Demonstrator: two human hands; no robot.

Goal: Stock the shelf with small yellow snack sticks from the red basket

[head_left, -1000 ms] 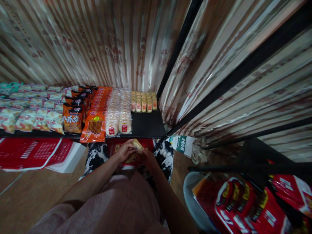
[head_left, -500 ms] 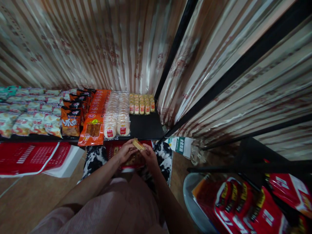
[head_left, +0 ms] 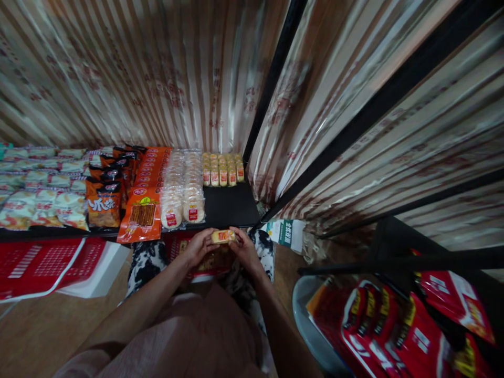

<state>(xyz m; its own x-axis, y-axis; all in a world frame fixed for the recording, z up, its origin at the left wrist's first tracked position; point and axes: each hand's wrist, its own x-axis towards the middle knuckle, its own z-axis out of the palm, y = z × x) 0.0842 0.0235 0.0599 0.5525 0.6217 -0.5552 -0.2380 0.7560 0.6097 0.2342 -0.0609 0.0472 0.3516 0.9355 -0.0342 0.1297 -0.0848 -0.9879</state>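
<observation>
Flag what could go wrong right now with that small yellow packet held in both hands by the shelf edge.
The small yellow packet is pinched only at its ends by the left hand and right hand, so it might slip. Reaching to the yellow packet rows could nudge the round cracker packs near the shelf edge.

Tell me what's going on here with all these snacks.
A person crouches at a low black shelf lined with rows of snack packets. Both the left hand and the right hand grip one small yellow packet, held level just in front of the shelf edge. A row of similar yellow packets stands at the back of the shelf, with bare space in front. A red basket sits under the hands.
</observation>
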